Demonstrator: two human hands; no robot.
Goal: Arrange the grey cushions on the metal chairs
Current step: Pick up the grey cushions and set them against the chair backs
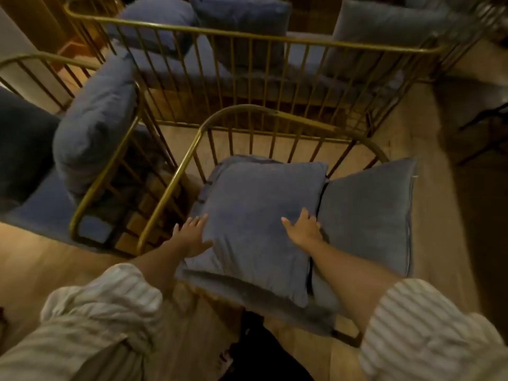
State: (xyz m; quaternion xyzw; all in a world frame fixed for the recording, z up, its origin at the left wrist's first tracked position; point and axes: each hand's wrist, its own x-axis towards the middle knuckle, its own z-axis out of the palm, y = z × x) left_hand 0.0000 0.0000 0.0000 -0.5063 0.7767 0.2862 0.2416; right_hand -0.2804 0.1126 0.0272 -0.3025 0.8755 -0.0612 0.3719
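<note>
Square grey fabric cushion (255,226) flat on gold metal-bar chair (176,177), between hands: left hand (192,237) on left edge, right hand (305,229) on right; each grip spread flat, clamping nothing. Second grey cushion (368,215) just beside right hand.

Seat cushion (275,303) mostly under pillow (258,224); far-right chair (483,125) blurred, cropped.

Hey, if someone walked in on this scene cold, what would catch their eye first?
Probably the two bare hands, the left hand and right hand, pressed flat on a grey cushion lying on the near chair. A second cushion leans at its right side. Behind stands a brass-coloured sofa piled with more cushions.
</note>
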